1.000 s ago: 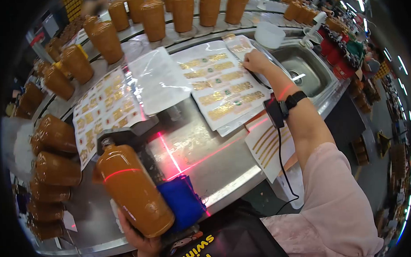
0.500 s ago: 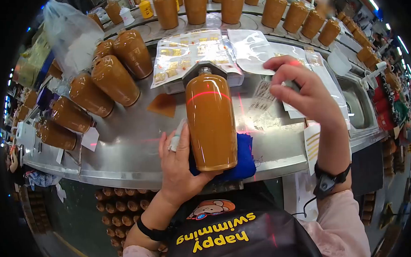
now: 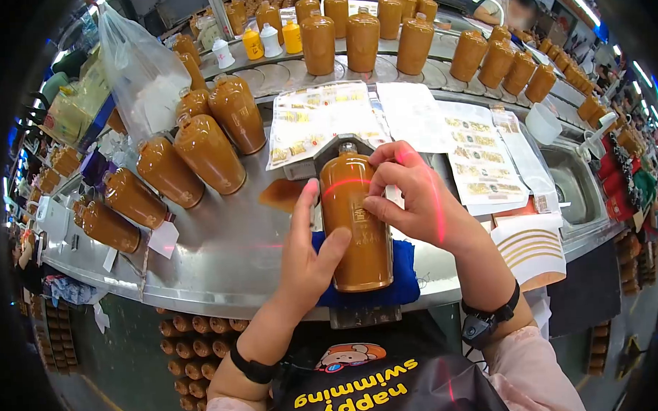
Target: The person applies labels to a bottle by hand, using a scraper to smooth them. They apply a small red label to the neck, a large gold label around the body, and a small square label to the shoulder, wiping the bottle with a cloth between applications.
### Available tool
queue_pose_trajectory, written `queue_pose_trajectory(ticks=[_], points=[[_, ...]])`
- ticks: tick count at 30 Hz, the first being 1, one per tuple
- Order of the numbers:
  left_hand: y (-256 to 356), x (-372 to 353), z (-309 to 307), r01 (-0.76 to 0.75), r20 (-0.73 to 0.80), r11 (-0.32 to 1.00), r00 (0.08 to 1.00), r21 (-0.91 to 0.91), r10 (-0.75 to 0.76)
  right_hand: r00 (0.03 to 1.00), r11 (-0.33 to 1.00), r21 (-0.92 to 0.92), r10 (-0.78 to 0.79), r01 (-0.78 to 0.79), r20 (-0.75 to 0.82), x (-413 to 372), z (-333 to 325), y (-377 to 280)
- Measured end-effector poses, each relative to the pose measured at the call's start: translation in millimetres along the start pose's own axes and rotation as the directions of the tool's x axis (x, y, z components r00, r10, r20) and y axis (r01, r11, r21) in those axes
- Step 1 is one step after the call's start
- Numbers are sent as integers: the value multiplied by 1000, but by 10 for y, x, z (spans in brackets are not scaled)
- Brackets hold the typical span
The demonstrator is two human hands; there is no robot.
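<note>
A glossy brown bottle [image 3: 356, 259] lies tilted, neck away from me, against a dark holder [image 3: 326, 158] and over a blue cloth [image 3: 405, 264]. Gold lettering, seemingly a thin decal [image 3: 360, 217], shows on its upper face. My left hand [image 3: 307, 257] is at the bottle's left side, fingers stretched and thumb apart, with the thumb tip over the glass. Pinched at the decal's upper right edge, my right hand [image 3: 416, 199] has thumb and fingers close against the bottle. Its fingertips partly hide what they hold.
Several brown bottles [image 3: 210, 155] stand at left by a plastic bag [image 3: 139, 67]. Sheets of gold decals [image 3: 485, 160] lie behind and right. A sink [image 3: 571, 186] is far right. More bottles [image 3: 363, 41] line the conveyor [image 3: 440, 78]; a person [image 3: 507, 14] sits beyond.
My right hand has come down and left, bringing the printed film from the bottle's right onto it. My left hand has shifted from the bottle's base up its left side. The view has tilted up.
</note>
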State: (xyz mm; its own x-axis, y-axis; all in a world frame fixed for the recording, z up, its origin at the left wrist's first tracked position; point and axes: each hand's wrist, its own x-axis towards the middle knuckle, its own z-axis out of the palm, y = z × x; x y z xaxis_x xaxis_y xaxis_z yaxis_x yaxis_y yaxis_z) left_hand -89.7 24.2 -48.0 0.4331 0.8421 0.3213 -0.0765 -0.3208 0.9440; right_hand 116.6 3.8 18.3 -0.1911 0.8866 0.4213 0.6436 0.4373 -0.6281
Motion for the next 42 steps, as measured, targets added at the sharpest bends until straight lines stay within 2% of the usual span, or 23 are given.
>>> queue_pose_trajectory(ticks=[3,8,13,18,21,24,38,42], points=[[24,240,101,168,-12,983,985,-72,-169,998,999,-44,-22,19,-63,-2,38,52],[63,262,164,210,-8,925,975,-317,-224,946,996,-82,-53,28,-319,-147,90,37],[31,310,157,222,-1,888,970,-404,-243,974,990,-104,-112,93,-199,-346,207,26],[40,313,162,225,4,867,968,-446,-249,974,984,-160,-110,79,-197,-342,218,56],[-1,280,129,165,10,971,986,-171,-166,975,982,-146,-145,121,-171,-366,171,28],[1,270,150,172,5,959,984,-223,-175,977,979,-153,-160,138,-141,-398,192,33],[39,268,189,188,4,962,982,-197,-191,978,981,-155,-140,116,-155,-401,235,80],[-12,257,182,141,-22,967,989,-211,-149,978,984,-132,-137,116,-160,-444,221,60]])
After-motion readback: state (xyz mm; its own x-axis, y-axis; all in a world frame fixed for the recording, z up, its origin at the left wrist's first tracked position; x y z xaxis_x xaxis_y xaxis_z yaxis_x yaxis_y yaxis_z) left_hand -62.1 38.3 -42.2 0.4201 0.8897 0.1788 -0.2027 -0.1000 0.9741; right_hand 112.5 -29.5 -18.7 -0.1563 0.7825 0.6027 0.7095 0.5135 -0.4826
